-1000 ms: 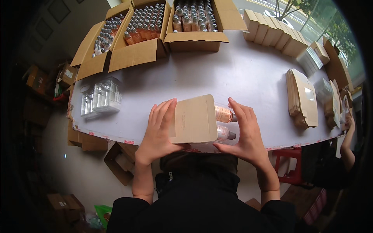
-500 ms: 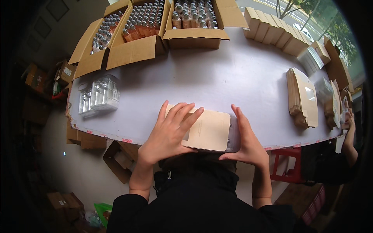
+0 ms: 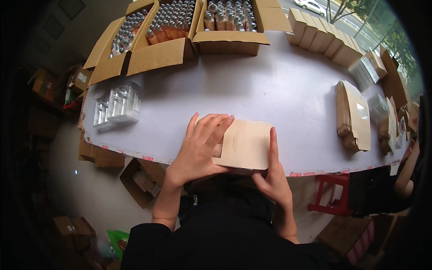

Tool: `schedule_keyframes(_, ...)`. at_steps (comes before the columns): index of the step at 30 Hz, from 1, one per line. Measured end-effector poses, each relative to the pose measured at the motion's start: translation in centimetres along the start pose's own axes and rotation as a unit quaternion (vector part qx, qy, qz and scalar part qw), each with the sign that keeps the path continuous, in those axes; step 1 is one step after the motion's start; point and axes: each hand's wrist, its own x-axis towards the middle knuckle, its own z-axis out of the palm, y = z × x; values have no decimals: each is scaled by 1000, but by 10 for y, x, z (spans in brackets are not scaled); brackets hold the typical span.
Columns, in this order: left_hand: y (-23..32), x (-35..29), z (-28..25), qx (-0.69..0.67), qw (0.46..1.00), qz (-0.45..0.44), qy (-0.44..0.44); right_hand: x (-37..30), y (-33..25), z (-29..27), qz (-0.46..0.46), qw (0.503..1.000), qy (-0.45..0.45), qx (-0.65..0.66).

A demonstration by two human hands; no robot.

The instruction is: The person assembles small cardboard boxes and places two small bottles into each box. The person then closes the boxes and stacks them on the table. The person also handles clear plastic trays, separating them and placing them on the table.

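Note:
A cream cardboard box [image 3: 247, 141] with a window lies at the table's near edge, between my two hands. My left hand [image 3: 193, 146] grips its left end, fingers across the top and thumb along the near side, partly covering the window. At the right end my right hand [image 3: 275, 173] presses against the box, its index finger upright along the end and its thumb at the near corner. The fingers hide most of that end, and no clear plastic tray shows there.
Open cartons [image 3: 155, 60] of small bottles stand at the back left. Clear plastic trays [image 3: 123, 103] sit on the left. Flattened boxes [image 3: 353, 117] are stacked to the right, and upright boxes [image 3: 321, 36] line the back right. A co-worker's arm [image 3: 407, 168] shows at the far right.
My right hand has moved left against the box's end. The clear plastic tray that stuck out there has gone inside, out of sight.

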Motion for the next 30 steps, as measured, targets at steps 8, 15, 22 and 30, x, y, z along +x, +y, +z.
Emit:
schedule_keyframes(8,20,5,40,-102,970,-115,190,-5,6,24,-34,988,45,146)
schedule_keyframes(15,29,-12,55,-425,881,-90,189,27,-5,8,-64,969,175,163)
schedule_keyframes(22,10,5,62,-339,898,82,269,40,9,-3,-263,954,111,97)
schedule_keyframes(30,24,8,47,-126,937,105,307,23,8,13,-276,924,207,163)
